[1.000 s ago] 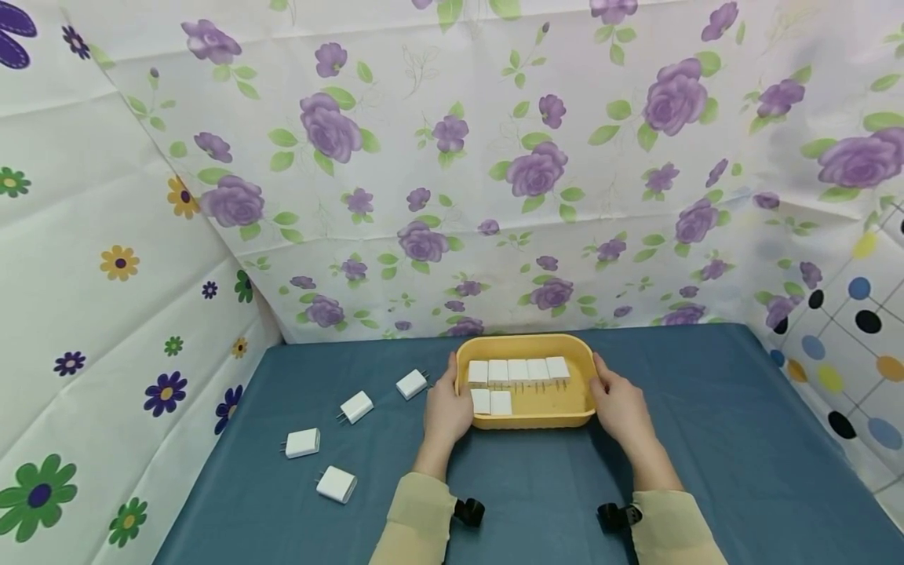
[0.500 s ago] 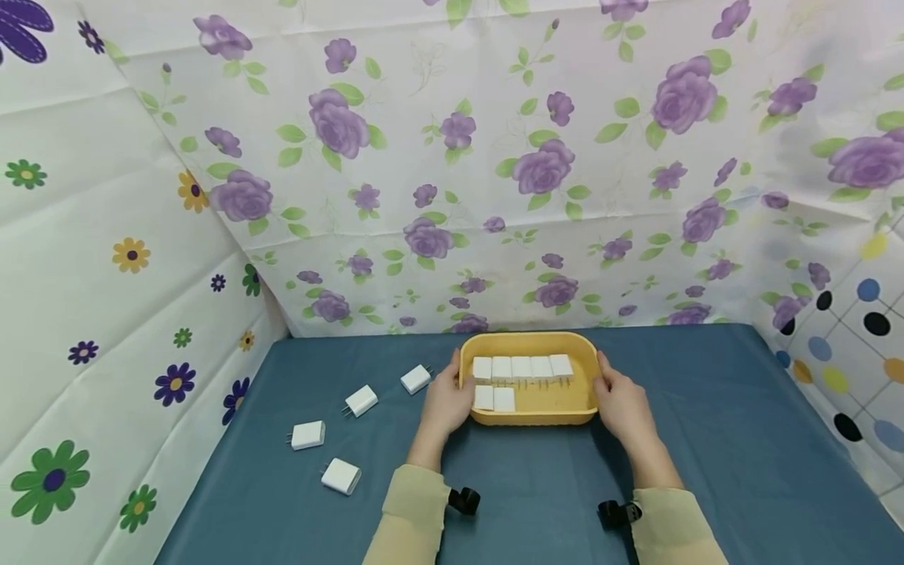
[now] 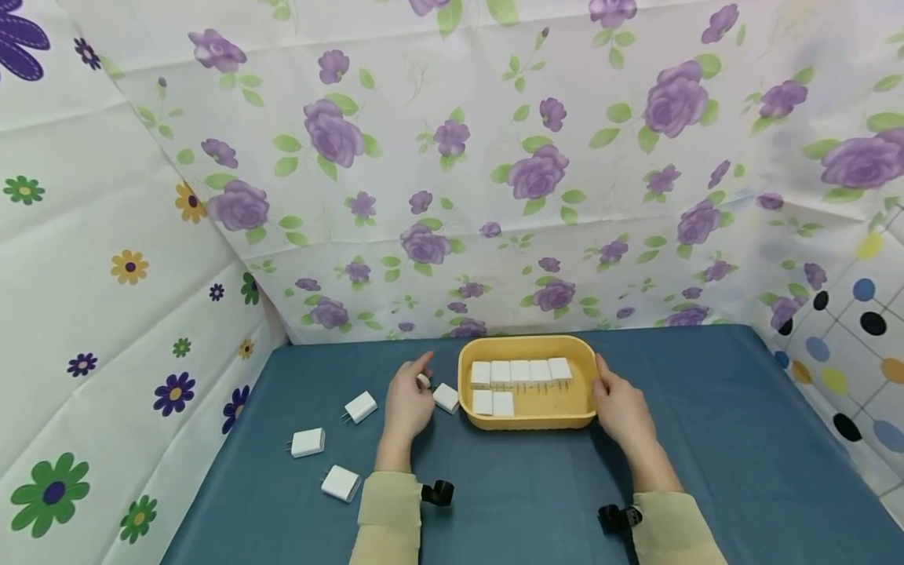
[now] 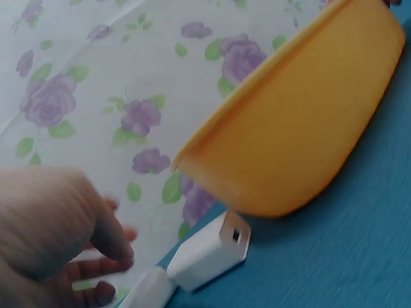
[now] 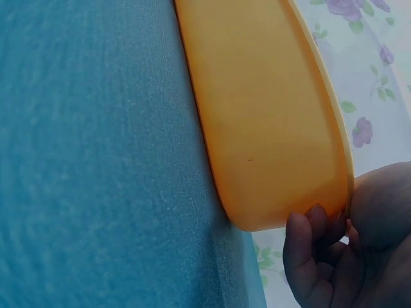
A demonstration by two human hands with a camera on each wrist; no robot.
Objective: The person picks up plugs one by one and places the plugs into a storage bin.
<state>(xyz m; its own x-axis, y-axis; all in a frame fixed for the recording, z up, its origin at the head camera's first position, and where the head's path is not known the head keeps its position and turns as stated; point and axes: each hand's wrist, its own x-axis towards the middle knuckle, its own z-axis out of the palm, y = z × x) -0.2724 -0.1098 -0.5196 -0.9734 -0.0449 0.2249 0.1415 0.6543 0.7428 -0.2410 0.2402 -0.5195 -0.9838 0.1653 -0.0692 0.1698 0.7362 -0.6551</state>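
A yellow plastic tray (image 3: 530, 421) stands on the table with white plug chargers (image 3: 519, 371) lined up inside, a row at the back and two at the front left. My right hand (image 3: 623, 404) grips its right end, thumb at the rim and fingers against the outer wall in the right wrist view. Left of the tray, my left hand (image 3: 410, 402) is over a white charger (image 4: 151, 289), fingers spread and bent loosely beside it. Between that hand and the tray lies another charger (image 3: 446, 398), its port end facing the tray in the left wrist view.
On the left of the blue-covered table lie more loose chargers: one (image 3: 361, 407) nearest my left hand, one (image 3: 307, 442) farther left and one (image 3: 340, 483) closer to the front. A flowered sheet (image 3: 424, 196) hangs right behind the tray.
My left hand has let go of the tray's left end and moved left to a loose charger. A charger beside the tray has come into view. The right hand stays on the tray.
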